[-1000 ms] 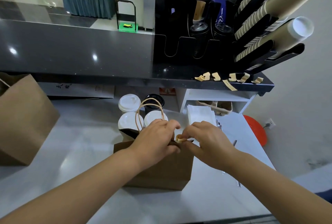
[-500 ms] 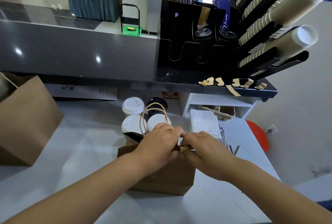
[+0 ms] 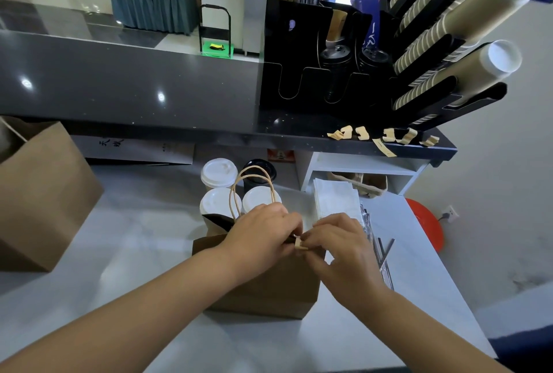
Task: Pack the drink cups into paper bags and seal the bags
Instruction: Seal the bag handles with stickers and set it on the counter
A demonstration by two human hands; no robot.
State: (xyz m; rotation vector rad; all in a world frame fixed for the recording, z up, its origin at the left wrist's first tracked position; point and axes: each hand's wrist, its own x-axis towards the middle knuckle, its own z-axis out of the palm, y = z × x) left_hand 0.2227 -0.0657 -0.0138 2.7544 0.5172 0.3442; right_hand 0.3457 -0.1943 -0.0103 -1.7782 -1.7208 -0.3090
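Head cam: small kraft bag [image 3: 263, 282] stands upright mid-frame on the glossy white counter [image 3: 134, 238]. It's matte brown, boxy, top folded over; contents not visible. L hand [image 3: 260, 235] is curled over the folded top, fingers + thumb pinching the edge flat. R hand [image 3: 338, 247] meets it from the right, thumb/index pinching a short tan tape strip [image 3: 299, 244] right at the fold. Twisted paper-cord handles [image 3: 251, 187] loop up behind L hand. Just behind the bag is a tight cluster of white-lid cups [image 3: 218, 172] w/ domed plastic lids, plus a black-lid cup [image 3: 258, 170]. Bigger kraft bag [image 3: 45, 193] sits far left. Folded white napkin stack [image 3: 335, 202] is to the right. More tan tape bits [image 3: 386, 137] are stuck along the dark speckled ledge.
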